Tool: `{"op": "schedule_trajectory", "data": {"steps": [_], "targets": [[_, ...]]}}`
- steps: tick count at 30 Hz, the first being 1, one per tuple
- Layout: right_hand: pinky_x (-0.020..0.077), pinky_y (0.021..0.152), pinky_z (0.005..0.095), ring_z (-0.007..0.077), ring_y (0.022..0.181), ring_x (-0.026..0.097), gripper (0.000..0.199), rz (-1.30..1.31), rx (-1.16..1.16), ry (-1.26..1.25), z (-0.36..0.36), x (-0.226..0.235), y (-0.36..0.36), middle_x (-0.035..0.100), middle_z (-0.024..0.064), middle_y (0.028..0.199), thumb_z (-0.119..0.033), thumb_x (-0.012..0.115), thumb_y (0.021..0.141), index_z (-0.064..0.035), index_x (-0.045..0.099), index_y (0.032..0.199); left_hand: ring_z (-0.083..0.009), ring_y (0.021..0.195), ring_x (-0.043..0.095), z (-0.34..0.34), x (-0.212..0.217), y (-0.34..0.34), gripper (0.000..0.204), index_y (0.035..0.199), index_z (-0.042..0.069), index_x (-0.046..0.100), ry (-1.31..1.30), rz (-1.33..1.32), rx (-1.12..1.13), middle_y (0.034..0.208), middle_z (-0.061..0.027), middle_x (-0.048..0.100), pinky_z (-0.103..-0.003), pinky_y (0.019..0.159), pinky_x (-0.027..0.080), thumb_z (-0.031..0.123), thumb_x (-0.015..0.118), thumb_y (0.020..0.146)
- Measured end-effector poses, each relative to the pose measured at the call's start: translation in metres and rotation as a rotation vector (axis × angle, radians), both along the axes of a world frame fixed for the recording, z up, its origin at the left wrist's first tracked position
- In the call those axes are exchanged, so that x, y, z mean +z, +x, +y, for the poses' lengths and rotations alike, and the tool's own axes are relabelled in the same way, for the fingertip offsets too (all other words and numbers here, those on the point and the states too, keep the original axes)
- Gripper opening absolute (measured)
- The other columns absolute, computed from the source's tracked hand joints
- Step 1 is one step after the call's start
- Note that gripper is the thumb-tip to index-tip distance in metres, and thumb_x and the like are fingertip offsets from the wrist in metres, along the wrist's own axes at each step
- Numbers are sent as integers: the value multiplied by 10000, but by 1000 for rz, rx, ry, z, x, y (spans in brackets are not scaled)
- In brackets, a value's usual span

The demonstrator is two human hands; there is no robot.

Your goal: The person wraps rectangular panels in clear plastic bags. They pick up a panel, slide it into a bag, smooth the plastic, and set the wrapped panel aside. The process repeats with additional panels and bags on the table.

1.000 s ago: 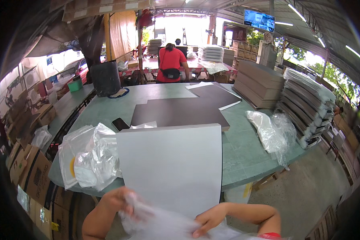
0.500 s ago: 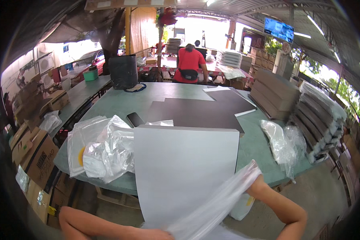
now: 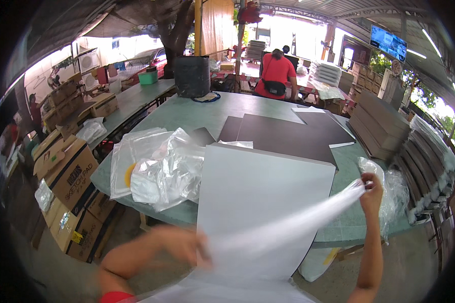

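Note:
A thick pale grey pad of sheets (image 3: 263,187) stands tilted in front of me, its top resting at the table's near edge. Clear plastic bag film (image 3: 283,222) covers its lower part and stretches up to the right. My right hand (image 3: 371,192) is closed on a gathered corner of the bag, out beyond the pad's right edge. My left hand (image 3: 184,247) is by the pad's lower left edge, smeared by motion, so its grip does not show. The bag's lower end runs out of view at the bottom.
On the green table (image 3: 151,113) lie clear plastic bags (image 3: 167,171), dark boards (image 3: 283,131) and crumpled film (image 3: 389,189). Board stacks (image 3: 379,123) stand at right, cartons (image 3: 71,174) at left. A black container (image 3: 192,76) sits at the far corner; a person in red (image 3: 277,76) works beyond.
My right hand has risen and moved right, pulling the bag film out taut. My left hand has moved up beside the pad. The whole view has shifted, so the scene sits further right.

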State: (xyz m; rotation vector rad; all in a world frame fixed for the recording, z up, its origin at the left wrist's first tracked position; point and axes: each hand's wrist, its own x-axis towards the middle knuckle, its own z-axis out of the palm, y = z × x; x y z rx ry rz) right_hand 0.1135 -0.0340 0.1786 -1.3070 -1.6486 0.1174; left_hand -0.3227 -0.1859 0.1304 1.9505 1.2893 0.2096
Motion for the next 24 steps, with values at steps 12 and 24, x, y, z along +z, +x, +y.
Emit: {"op": "schedule_trajectory", "data": {"steps": [12,24], "targets": [[418,796,333,275,899,504,523,-313,160,57,64,-37,-18,449,128,1157,129,503,568,-110,590,1025,-260,866,461,116,25,-31,688,1110,120,545,951,69,497,906,-144,455,-290,759,411,-188,384,517],[446,590,306,176,686,578,308,393,552,-934,-4,-131,41,597,82,830,-159,609,661,-62,594,953,-235,899,536,60,-54,-85,409,1055,45,458,-112,-1238,469,1016,-101,527,-318,761,456,141,564,672]]}}
